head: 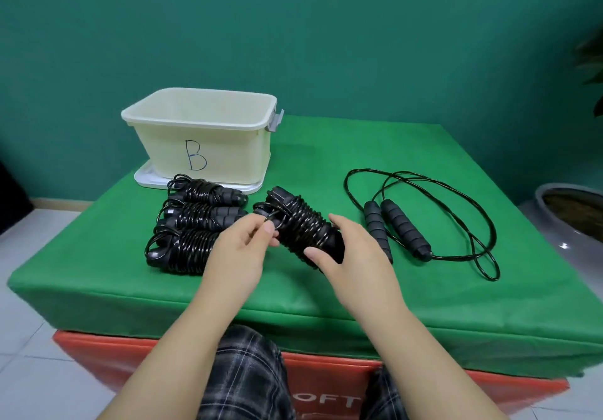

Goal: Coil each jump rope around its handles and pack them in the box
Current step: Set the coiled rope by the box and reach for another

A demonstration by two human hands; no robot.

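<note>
Right now your right hand (342, 256) grips the coiled jump rope (303, 228) above the green tabletop (326, 289), while your left hand (243, 250) pinches its cord end. Three coiled ropes (191, 223) lie before the cream box (202, 135); an uncoiled rope (424, 220) lies right.

I see even, soft overhead light; the green cloth-covered table (424, 289) is bright, with faint shadows beside the cream plastic box (202, 148) on it. Its edges bow from wide-angle distortion, and detail everywhere is slightly soft.
</note>
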